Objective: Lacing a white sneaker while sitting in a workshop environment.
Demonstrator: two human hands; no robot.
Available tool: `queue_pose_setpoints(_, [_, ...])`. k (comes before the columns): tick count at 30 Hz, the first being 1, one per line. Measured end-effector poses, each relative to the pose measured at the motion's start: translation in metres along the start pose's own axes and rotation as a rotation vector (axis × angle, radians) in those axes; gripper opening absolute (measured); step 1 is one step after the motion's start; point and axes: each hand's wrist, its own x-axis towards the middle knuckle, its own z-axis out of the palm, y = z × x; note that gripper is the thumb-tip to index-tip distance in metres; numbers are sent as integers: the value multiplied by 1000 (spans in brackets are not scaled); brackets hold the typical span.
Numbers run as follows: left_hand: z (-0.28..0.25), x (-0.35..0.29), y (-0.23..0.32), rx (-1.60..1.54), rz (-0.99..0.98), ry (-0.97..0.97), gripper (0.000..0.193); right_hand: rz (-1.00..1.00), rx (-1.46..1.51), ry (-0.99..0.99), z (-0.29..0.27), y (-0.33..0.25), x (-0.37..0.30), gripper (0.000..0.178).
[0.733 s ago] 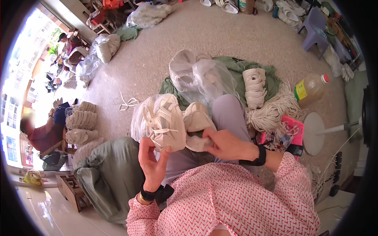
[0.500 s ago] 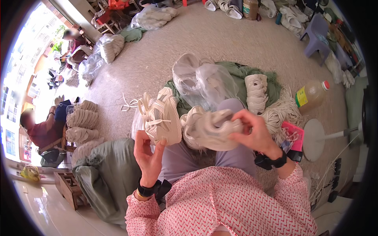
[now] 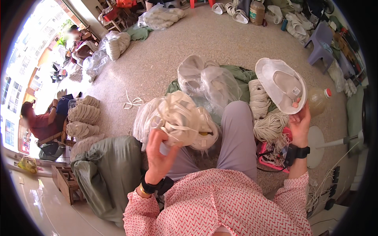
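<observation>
Laced shoe upper sits just left of the middle of the frame, held by the left hand, whose thumb and fingers are partly curled and pinch its near end. Toward the right of the frame, the right hand has its fingers bent round the lower rim of a second upper. That rim-only hold looks the weaker one: if the fingertips slackened, the piece could tip out of the hand. Loose lace loops on the first could snag on a finger or on the clear plastic beside it, I judge. The first is cream, rounded and slightly blurred, its laces lying slack across the top; the second shows a pale, smooth hollow with a small white label inside. Between the knees, just right of the left hand's piece, lies a third upper, partly covered. A little farther, right of centre, come a cord bundle and a stack of pale uppers, with a red-capped bottle partly behind the right hand's piece. A clear bag of pale pieces rests on green cloth beyond; farthest, a purplish stool stands at upper right.
</observation>
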Motion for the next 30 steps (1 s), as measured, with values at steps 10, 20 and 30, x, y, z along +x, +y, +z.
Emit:
queue_pose_setpoints(10, [53,1,-1,116,265,-368,34,-75,-292,-322,29,21,-45,29])
queue_pose_setpoints(20, [74,-5,-6,141,228,-385,38,-220,-812,-802,65,85,-101,38])
queue_pose_setpoints(30, [34,-32,-34,-59,-260,-128,21,-425,-1079,-1139,94,112,-127,28])
